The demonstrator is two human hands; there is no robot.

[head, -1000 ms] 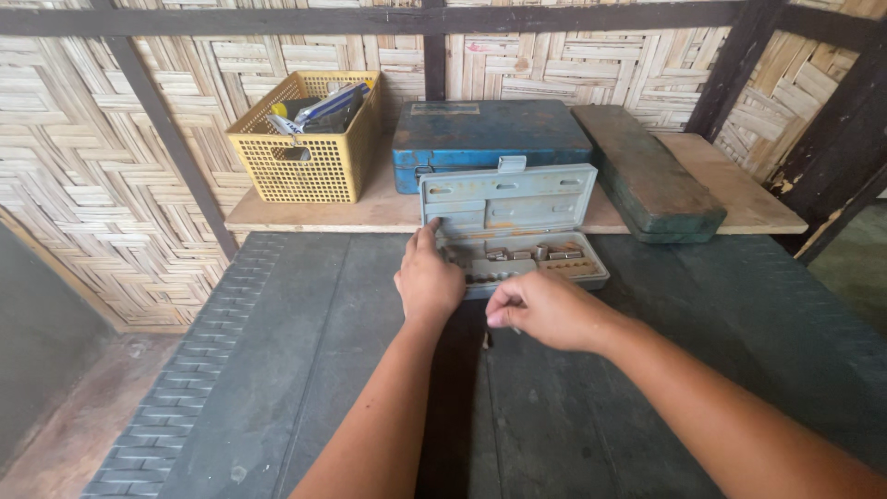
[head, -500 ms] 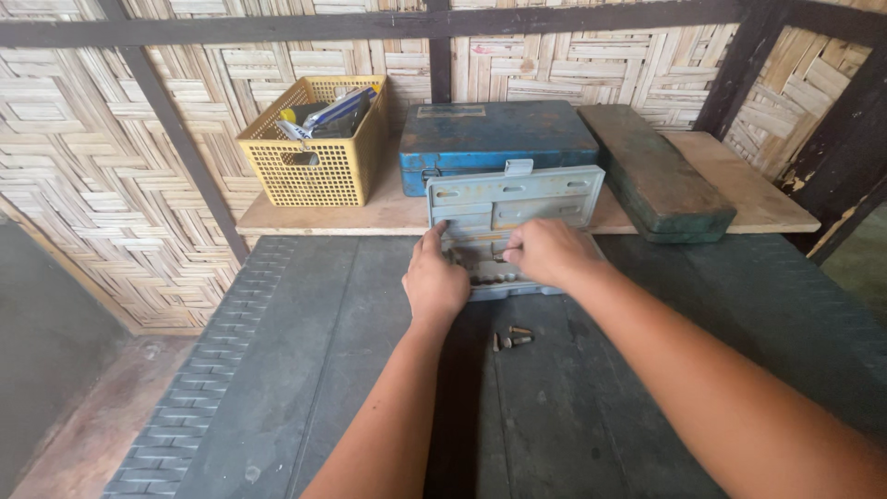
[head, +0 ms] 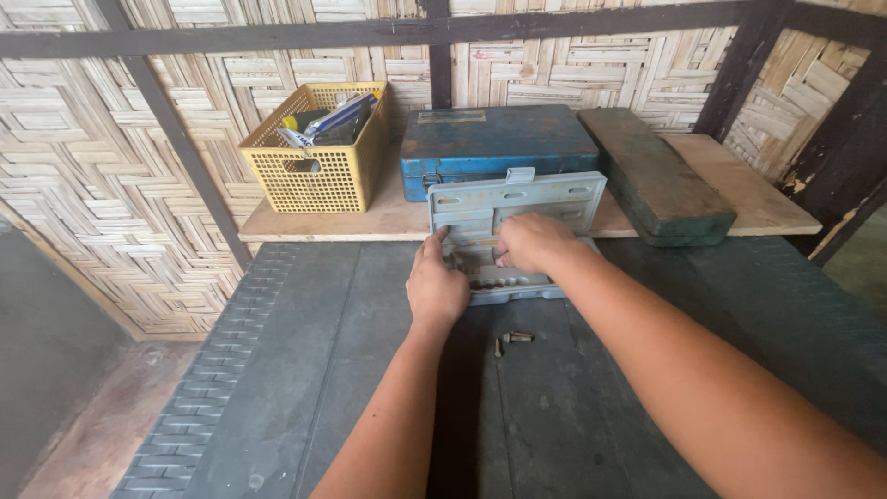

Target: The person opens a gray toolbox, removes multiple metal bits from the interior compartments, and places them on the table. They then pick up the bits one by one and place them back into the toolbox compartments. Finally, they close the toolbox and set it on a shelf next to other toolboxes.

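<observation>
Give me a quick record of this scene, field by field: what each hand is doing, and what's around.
Left hand: rests on the near left edge of the open grey case
Right hand: reaches into the case tray
Table: dark surface, small loose bits near the case
Shelf: yellow basket, blue metal box, green block

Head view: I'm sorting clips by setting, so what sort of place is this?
Probably a small rustic workshop or tool shed. The walls are woven bamboo matting, a blue metal toolbox and a yellow basket of tools sit on a plank shelf, and both hands reach into an open grey bit case.
</observation>
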